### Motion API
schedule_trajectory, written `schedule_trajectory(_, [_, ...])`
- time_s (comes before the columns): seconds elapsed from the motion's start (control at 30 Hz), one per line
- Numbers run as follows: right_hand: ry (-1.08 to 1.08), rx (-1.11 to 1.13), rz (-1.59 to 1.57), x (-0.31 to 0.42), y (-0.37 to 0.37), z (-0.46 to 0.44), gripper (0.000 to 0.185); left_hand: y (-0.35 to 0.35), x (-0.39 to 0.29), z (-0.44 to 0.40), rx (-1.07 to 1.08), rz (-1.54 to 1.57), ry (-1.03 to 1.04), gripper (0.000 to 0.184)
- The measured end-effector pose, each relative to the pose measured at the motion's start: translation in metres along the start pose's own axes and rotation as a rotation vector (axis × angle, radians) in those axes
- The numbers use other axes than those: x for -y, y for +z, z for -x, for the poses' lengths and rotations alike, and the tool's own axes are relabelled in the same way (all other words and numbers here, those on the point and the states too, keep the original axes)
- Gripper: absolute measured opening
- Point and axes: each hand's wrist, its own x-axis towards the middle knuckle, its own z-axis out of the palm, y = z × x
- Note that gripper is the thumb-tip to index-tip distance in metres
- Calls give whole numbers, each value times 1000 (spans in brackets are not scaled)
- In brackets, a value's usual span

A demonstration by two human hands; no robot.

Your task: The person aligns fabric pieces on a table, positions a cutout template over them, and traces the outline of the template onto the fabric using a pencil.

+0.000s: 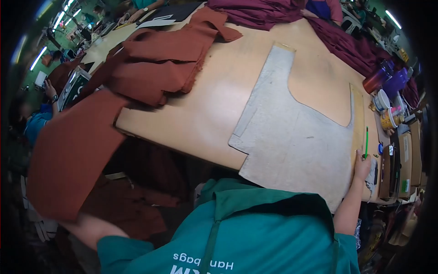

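Note:
At the lower left, my left hand [73, 223] is at the bottom edge of a large rust-brown fabric piece [75, 150], which hangs off the table's left side. The piece hides most of its fingers, but they appear closed on it. My right hand [362, 165] is closed around a slim green pencil [367, 137] that points up and away from me. That hand rests by the right edge of a big pale-grey pattern template [299, 137]. The template lies flat on the table, with a long arm at its upper left and tan strips along two ends.
A stack of rust-brown fabric [155, 64] covers the table's [214, 105] left part. Maroon cloth [346, 45] lies along the far side. Cups [382, 100], a yellow tub [389, 119] and cardboard pieces [406, 155] line the right edge. Other people work beyond.

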Motion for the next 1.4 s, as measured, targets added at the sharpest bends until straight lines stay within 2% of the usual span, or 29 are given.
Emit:
schedule_trajectory(0.13, [-8, -1, 44, -4, 2, -3, 54, -125, 11, -14, -180, -407, -31, 24])
schedule_trajectory(0.23, [-20, -5, 65, -5, 2, -4, 55, -192, 18, 1, -246, -653, -108, 24])
schedule_trajectory(0.37, [-36, -20, 70, -5, 3, -4, 55, -252, 22, 45, -252, -988, -246, 25])
schedule_trajectory(0.47, [-42, -13, 82, -5, 2, -3, 55, -262, 5, 79, -216, -1329, -324, 25])
schedule_trajectory(0.53, [-53, -11, 90, -8, 3, -6, 55, -236, -18, 97, -189, -1606, -289, 25])
schedule_trajectory(0.6, [-48, -22, 100, -7, 3, -5, 55, -180, -32, 100, -103, -1593, 51, 25])
schedule_trajectory(0.63, [-46, -28, 105, -6, 3, -4, 55, -145, -29, 96, -2, -1449, 287, 25])
schedule_trajectory(0.7, [-25, -22, 91, -3, 2, -2, 55, -66, 1, 81, 351, -1112, 927, 22])
schedule_trajectory(0.73, [-14, -23, 86, -1, 1, -2, 55, 1, 0, 117, 453, -870, 998, 16])
schedule_trajectory(0.77, [-17, -23, 82, -1, 0, -2, 55, 72, -23, 174, 545, -678, 894, 12])
schedule_trajectory(0.8, [-16, -24, 78, -1, 0, -1, 55, 126, -38, 217, 704, -528, 944, 7])
schedule_trajectory(0.83, [-14, -25, 72, -1, 0, -1, 55, 166, -34, 247, 896, -350, 877, 6])
schedule_trajectory(0.87, [-13, -28, 70, 0, 0, 0, 55, 208, -46, 286, 1037, -201, 1016, 8])
schedule_trajectory(0.9, [-9, -31, 69, 1, 0, 2, 54, 244, -34, 313, 1066, -82, 952, 12])
schedule_trajectory(1.0, [9, -35, 58, 2, -3, 3, 54, 311, -19, 368, 1282, -365, 951, 21])
schedule_trajectory(1.1, [20, -44, 50, 2, -1, 6, 54, 343, 6, 374, 1251, -651, 911, 23])
schedule_trajectory(1.2, [36, -40, 49, 5, -3, 6, 55, 350, 20, 365, 1358, -781, 855, 24])
schedule_trajectory(1.4, [66, -3, 59, 7, -5, 4, 54, 350, 31, 365, 1300, -636, 900, 18])
